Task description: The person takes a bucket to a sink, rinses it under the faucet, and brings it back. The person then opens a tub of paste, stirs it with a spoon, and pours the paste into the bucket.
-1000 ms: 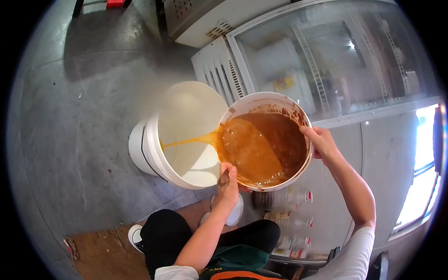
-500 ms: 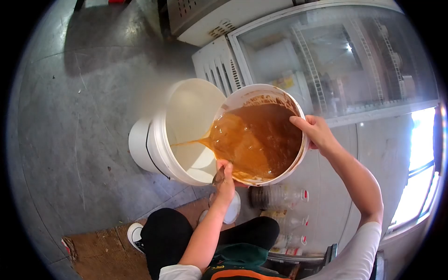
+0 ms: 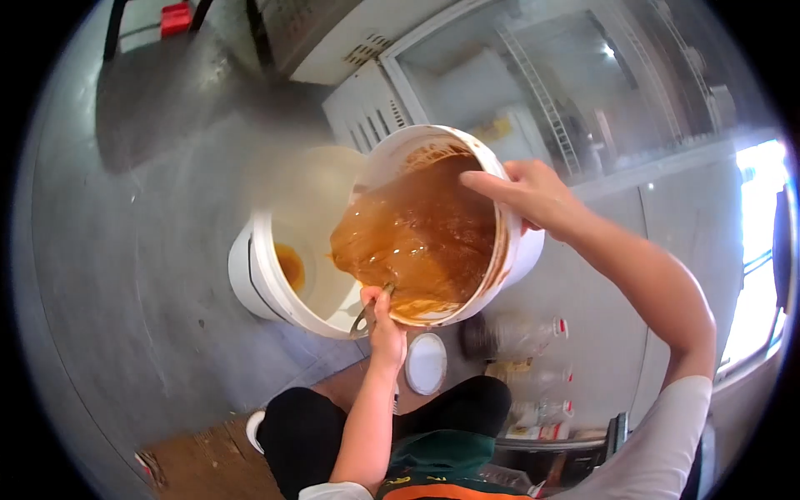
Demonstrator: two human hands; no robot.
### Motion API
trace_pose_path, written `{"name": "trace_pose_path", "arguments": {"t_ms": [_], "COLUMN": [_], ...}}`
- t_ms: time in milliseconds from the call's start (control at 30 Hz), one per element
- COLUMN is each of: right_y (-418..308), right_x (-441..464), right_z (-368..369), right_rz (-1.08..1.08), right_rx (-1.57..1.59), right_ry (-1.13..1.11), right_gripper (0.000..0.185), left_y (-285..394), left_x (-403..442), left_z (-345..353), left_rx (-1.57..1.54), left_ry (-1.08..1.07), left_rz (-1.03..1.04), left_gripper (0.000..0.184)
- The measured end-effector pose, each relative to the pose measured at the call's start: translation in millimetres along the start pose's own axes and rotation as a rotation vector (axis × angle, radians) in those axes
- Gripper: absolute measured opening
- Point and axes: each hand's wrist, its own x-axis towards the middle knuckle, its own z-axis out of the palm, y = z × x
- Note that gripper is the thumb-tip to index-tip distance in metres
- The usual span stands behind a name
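A white bucket (image 3: 518,242) of brown-orange liquid (image 3: 408,237) is tipped to the left over the mouth of a larger white bucket (image 3: 271,283). My right hand (image 3: 533,196) grips its upper right rim, thumb on the inside. At the lower rim my left hand (image 3: 383,325) holds on, with a metal utensil (image 3: 362,320) also between its fingers; its far end is hidden. Liquid reaches the left lip of the tipped bucket. Inside the larger bucket lies a small orange pool (image 3: 289,267).
A glass-fronted fridge (image 3: 550,92) stands at the upper right. Several clear plastic bottles (image 3: 529,336) and a white round lid (image 3: 426,364) are below the buckets. Brown matting (image 3: 208,467) lies by my feet. A red object (image 3: 175,18) is at the upper left.
The held bucket has moved left and tipped further over the larger one. The thin stream has given way to a broader flow at the lip, and an orange pool now shows inside the larger bucket.
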Motion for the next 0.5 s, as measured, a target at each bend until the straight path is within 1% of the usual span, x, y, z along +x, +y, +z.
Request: {"name": "trace_pose_path", "arguments": {"t_ms": [67,133,200,233,300,333,400,467,500], "right_y": [2,6,10,10,20,14,12,10,10], "right_x": [12,19,26,29,32,31,33,37,37], "right_z": [2,7,14,19,23,22,22,22,21], "right_rz": [0.030,-0.003,-0.024,-0.102,-0.101,-0.110,-0.110,-0.169,-0.165], "right_rx": [-0.090,-0.152,-0.118,-0.124,-0.122,-0.135,-0.117,-0.098,-0.086], "right_ry": [-0.012,-0.009,-0.053,-0.043,-0.051,-0.078,-0.079,-0.107,-0.111], "right_gripper": [0.047,0.053,0.059,0.068,0.067,0.067,0.066,0.065,0.065], "left_y": [-9,-13,-18,-20,-32,-26,-24,-22,-23], "left_x": [5,6,8,9,13,13,12,13,13], "left_z": [-1,-3,-11,-15,-26,-24,-18,-14,-13], "left_rx": [-0.086,-0.165,-0.162,-0.157,-0.186,-0.173,-0.157,-0.133,-0.134], "left_ry": [0.085,0.074,0.028,0.014,0.020,0.016,0.056,0.092,0.091], "left_rz": [0.007,0.039,0.018,0.009,0.050,0.051,0.049,0.055,0.051], "left_gripper": [0.013,0.009,0.008,0.008,0.007,0.007,0.014,0.013,0.012]}}
